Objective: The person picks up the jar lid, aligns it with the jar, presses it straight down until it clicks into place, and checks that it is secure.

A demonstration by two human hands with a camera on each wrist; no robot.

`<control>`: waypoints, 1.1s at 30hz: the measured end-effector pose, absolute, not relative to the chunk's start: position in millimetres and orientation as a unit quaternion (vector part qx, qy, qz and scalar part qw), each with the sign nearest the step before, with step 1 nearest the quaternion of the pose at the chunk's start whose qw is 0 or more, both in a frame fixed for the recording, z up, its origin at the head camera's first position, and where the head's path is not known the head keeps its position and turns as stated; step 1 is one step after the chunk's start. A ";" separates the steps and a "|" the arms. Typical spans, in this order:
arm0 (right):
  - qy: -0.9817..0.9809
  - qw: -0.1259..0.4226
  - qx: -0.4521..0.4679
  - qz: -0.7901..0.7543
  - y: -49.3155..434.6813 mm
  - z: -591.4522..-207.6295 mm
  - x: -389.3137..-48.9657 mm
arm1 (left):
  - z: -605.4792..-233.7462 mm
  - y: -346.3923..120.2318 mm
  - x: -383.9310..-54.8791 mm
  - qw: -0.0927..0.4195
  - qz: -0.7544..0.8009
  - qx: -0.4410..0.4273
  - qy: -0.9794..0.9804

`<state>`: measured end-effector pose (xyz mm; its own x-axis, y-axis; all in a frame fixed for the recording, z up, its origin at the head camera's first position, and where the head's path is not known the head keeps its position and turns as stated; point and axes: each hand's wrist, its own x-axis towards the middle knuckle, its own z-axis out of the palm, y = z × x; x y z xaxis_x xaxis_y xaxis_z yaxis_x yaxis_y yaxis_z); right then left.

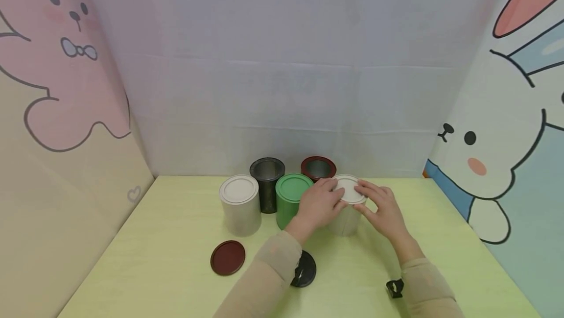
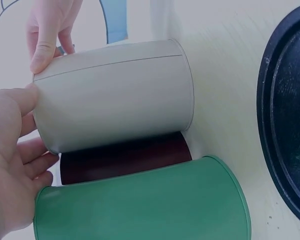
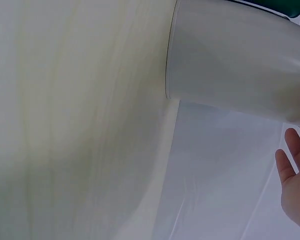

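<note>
A light grey-white can (image 1: 343, 222) with a white lid (image 1: 351, 193) stands at the right end of a group of cans. My left hand (image 1: 318, 205) holds the lid's left edge, its thumb at the near rim. On the opposite side my right hand (image 1: 384, 209) has fingers on the lid and its thumb against the rim. In the left wrist view the right thumb meets the can's top edge. Some right fingers stand apart from the can in the right wrist view. Beside the left hand is a green can (image 2: 140, 210) with a green lid (image 1: 294, 186).
Another white lidded can (image 1: 241, 217) stands left. Behind are a black can (image 1: 267, 193) and a dark red can (image 1: 318, 162), both uncovered. A dark red lid (image 1: 227, 257) and a black lid (image 1: 308, 269) lie on the yellow-green table (image 1: 176, 239). Cloth walls surround it.
</note>
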<state>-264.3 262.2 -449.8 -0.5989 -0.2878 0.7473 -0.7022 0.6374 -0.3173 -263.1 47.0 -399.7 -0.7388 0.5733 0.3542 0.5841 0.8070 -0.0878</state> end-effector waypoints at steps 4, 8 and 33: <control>-0.851 0.327 0.281 0.300 261.6 -450.6 -261.9 | -399.8 46.1 -262.1 0.179 -0.009 -0.317 -0.931; -0.865 0.320 0.276 0.270 263.8 -447.4 -259.2 | -399.3 44.8 -259.3 0.187 -0.023 -0.328 -0.926; -0.789 0.373 0.393 0.291 251.3 -431.2 -215.9 | -401.9 -34.3 -227.8 0.307 -0.189 -0.437 -0.824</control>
